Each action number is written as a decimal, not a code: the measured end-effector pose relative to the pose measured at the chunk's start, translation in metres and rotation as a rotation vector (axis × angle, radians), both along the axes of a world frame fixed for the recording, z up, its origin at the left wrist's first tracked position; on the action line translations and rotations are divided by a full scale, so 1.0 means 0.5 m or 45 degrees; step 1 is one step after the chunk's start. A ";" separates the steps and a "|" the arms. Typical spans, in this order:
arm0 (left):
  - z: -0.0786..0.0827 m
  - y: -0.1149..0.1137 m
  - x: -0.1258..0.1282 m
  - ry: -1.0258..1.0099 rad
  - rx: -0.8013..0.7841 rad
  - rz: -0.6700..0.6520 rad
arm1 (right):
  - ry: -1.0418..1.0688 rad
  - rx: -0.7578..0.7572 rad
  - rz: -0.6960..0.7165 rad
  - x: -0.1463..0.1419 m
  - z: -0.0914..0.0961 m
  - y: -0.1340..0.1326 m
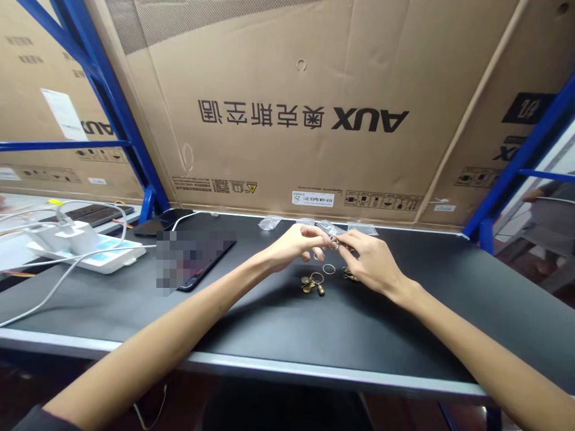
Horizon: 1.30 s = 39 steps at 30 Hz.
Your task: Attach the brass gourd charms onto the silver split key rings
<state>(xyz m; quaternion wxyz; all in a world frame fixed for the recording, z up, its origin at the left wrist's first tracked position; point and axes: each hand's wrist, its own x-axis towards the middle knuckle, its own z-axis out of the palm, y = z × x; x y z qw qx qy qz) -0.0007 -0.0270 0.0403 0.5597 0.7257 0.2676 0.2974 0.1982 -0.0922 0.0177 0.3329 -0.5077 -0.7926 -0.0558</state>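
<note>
Left hand: The left hand point(300, 244) reaches in over the black tabletop point(269, 329), thumb and forefinger pinched on one edge of a small metal ring point(333, 243); the other fingers curl loosely below.
Right hand: The right hand point(375, 263) meets it from the opposite side, fingertips closed on the same ring — the two hands nearly touching.
Ring in hand: The piece sits between both sets of fingertips, raised above the table; its finer detail is too small to make out.
Beneath the hands: A bare hoop point(329, 269) lies on the surface, and just in front of it rests a key ring point(317, 278) with brass-coloured charms point(308, 287) spread about it.
Beside the right palm: A second metal cluster point(349, 274), partly hidden by the hand.
Behind the hands: Crumpled clear bags point(269, 223) along the table's back edge, at the foot of a large cardboard carton point(287, 155) whose AUX lettering appears upside down.
Left of the scene: A dark flat device point(209, 266), partly blurred out, lies near a white power strip point(108, 254) crowded with plugs and pale cables point(67, 287).
Framing it all: Blue metal posts point(130, 131) — one on either side of the carton.
</note>
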 end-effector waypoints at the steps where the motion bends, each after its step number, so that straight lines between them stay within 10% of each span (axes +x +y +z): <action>1: 0.000 -0.002 0.002 -0.022 0.041 0.026 | 0.083 -0.073 0.035 -0.006 0.002 -0.002; 8: -0.017 -0.015 0.012 0.118 0.862 0.334 | 0.783 -0.775 0.403 -0.022 0.008 0.002; 16: -0.035 -0.001 0.005 0.227 1.196 0.324 | 1.311 -1.239 0.706 0.005 0.029 -0.005; 21: -0.034 0.007 0.002 0.249 1.189 0.400 | 1.177 -1.151 0.666 0.014 0.031 0.000; 30: -0.038 0.001 0.015 0.060 0.190 0.102 | 0.605 -0.843 0.482 -0.004 0.009 0.001; 39: -0.045 0.001 0.014 0.148 1.012 0.391 | 1.101 -1.126 0.741 -0.013 -0.008 0.014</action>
